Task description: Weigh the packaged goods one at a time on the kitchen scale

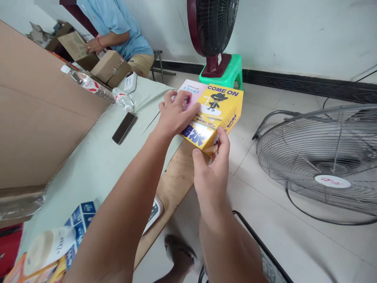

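A yellow box (pixel 231 104) printed "COME ON" with a cartoon figure in a black hat is at the table's far corner. Against its left side is a pink box (pixel 193 84); I cannot tell if the two are joined. My left hand (pixel 176 112) lies over the pink box, fingers bent across its top and thumb reaching the yellow box. At the near corner, my right hand (pixel 210 165) holds the yellow box, index finger along its side and thumb low in front. Its other fingers are partly hidden.
The green-covered table (pixel 118 165) bears a phone (pixel 125 128), plastic bottles (pixel 88 84), a Dove container (pixel 48 247) and a half-hidden white device (pixel 153 212). A fan (pixel 213 27) stands on a green stool (pixel 235 70); a larger fan (pixel 321 157) is at right. Another person (pixel 118 31) handles cardboard.
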Demonstrator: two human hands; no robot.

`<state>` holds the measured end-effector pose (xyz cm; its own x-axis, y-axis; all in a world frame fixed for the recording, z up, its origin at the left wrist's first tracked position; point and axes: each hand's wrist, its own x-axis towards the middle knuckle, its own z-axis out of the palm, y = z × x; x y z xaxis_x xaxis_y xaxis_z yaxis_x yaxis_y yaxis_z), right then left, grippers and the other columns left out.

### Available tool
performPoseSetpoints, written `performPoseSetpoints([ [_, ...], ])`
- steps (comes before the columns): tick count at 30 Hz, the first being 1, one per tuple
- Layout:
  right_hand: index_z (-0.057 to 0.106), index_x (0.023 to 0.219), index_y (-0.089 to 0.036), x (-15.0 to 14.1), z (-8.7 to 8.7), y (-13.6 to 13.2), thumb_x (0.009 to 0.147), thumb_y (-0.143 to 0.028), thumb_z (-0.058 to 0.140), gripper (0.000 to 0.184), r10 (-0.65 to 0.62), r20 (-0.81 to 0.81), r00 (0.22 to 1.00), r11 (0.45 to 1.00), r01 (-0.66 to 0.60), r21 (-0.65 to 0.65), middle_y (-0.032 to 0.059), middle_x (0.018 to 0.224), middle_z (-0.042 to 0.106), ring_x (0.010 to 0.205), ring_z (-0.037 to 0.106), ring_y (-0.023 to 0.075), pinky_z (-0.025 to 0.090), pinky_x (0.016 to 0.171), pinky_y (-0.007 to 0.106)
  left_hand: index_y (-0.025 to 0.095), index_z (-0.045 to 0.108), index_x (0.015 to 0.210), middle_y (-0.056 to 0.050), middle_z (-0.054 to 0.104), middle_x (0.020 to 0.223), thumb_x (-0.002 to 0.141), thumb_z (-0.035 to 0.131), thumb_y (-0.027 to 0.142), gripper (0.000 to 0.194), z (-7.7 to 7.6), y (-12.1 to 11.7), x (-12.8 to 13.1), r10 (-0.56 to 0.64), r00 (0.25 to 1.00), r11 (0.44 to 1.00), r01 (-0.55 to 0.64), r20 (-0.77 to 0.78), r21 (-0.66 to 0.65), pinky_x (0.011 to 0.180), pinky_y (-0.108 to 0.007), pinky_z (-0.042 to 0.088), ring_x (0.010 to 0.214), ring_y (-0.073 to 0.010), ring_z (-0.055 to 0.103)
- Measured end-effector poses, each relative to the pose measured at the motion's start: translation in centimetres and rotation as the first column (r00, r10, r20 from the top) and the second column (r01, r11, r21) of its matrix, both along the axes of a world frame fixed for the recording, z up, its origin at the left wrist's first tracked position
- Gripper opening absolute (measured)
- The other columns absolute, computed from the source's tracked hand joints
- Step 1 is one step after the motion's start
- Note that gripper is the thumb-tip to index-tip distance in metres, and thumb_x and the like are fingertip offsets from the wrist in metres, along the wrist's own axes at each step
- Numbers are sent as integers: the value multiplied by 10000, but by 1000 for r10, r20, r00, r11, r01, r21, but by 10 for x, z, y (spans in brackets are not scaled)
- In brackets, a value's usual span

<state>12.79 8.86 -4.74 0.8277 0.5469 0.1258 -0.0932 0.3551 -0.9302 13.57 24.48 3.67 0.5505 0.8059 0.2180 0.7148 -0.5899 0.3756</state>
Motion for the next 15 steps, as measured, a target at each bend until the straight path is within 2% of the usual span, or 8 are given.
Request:
performPoseSetpoints([
  [3,357,1593,-267,0,8,-2,898,-243,582,732,0,-78,997,1000,0,-6,136,1637,438,1559,404,313,406,1252,614,303,655,1287,-146,489,1513,856,647,484,467,3,-8,1,33,996,999,-32,-77,25,1313,-593,169,1561,-407,318],
  [6,389,1570,-258,1,11,-3,879,-237,596,722,-1,-135,991,1000,2,6,143,1625,450,1550,411,322,395,1254,621,314,651,1272,-136,503,1518,862,639,486,445,4,-11,1,28,996,999,-25,-86,34,1315,-596,167,1577,-393,307],
  [11,375,1565,-272,0,10,-2,888,-258,600,713,6,-115,993,1000,-6,2,144,1602,464,1528,438,324,430,1225,612,300,661,1279,-145,507,1511,851,672,452,455,5,-12,0,49,995,999,-47,-91,23,1316,-571,177,1571,-393,324],
  [15,410,1513,-241,-1,18,-6,901,-304,606,646,-5,-161,987,1000,5,-3,160,1607,453,1514,452,322,412,1230,615,317,675,1275,-129,502,1526,829,738,437,466,4,-10,2,89,993,996,-89,-73,-1,1302,-582,181,1548,-417,352],
])
